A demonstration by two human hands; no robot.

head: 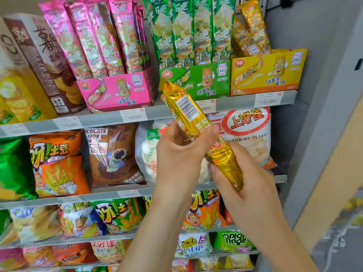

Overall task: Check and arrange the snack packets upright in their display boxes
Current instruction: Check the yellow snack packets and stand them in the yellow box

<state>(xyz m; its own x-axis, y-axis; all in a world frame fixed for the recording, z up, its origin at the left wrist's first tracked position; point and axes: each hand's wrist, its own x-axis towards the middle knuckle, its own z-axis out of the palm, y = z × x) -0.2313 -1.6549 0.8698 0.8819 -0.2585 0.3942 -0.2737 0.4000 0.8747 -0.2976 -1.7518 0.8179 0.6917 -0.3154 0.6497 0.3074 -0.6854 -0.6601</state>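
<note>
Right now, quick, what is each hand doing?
Left hand: closed, gripping the middle of the long shiny gold foil snack packet.
Right hand: closed, gripping that packet's lower end.

I count one pink display box [117,93], one green display box [208,79], one yellow display box [269,73], four front-row green packets [182,32], one gold packet [188,108] held, one left hand [180,156], one right hand [247,179].

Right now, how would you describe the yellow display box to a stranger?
On the top shelf three display boxes stand in a row. The yellow display box is rightmost, by the grey wall. Unlike the pink box and the green box, it holds few packets.
</note>
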